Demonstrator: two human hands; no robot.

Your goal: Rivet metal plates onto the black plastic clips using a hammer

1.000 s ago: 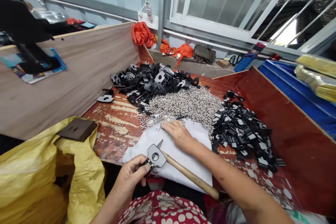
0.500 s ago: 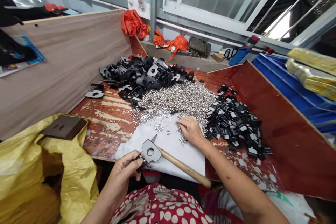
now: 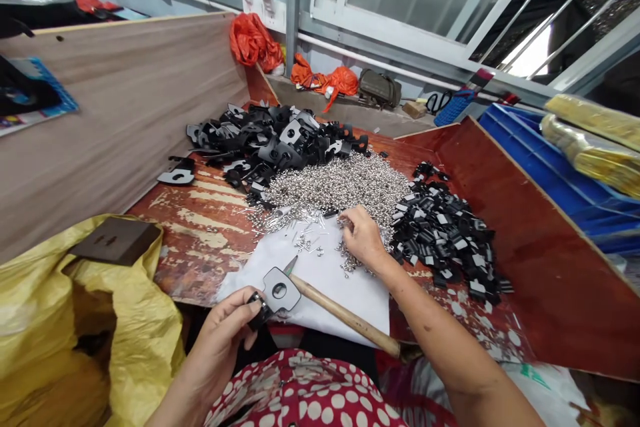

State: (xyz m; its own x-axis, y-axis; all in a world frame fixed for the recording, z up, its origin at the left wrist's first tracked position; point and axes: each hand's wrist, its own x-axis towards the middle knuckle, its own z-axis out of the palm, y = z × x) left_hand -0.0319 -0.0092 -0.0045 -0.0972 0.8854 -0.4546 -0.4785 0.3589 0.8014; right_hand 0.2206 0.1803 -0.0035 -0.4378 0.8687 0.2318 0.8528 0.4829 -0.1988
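My left hand (image 3: 227, 327) grips a flat grey-black plate (image 3: 280, 289) with a round hole, pinched at its black hinge-like end between thumb and fingers. Beneath that plate a hammer with a wooden handle (image 3: 347, 317) lies across a white cloth (image 3: 320, 280); its pointed metal tip (image 3: 291, 265) sticks out behind. At the near edge of a heap of small shiny metal pins (image 3: 345, 183) is my right hand (image 3: 364, 237), fingers curled together. What those fingertips hold, if anything, is too small to make out. A few loose pins (image 3: 305, 240) lie on the cloth.
Black metal plates (image 3: 280, 137) are piled at the back left, and small black clips (image 3: 450, 233) at the right. Wooden boards (image 3: 125, 93) wall the table's sides. A yellow sack (image 3: 145, 340) with a brown block (image 3: 117, 240) stands left; a blue crate (image 3: 560, 173) stands right.
My right hand has shifted slightly up at the pin heap, its fingers lifting a little. My left hand with the plate has moved slightly left.
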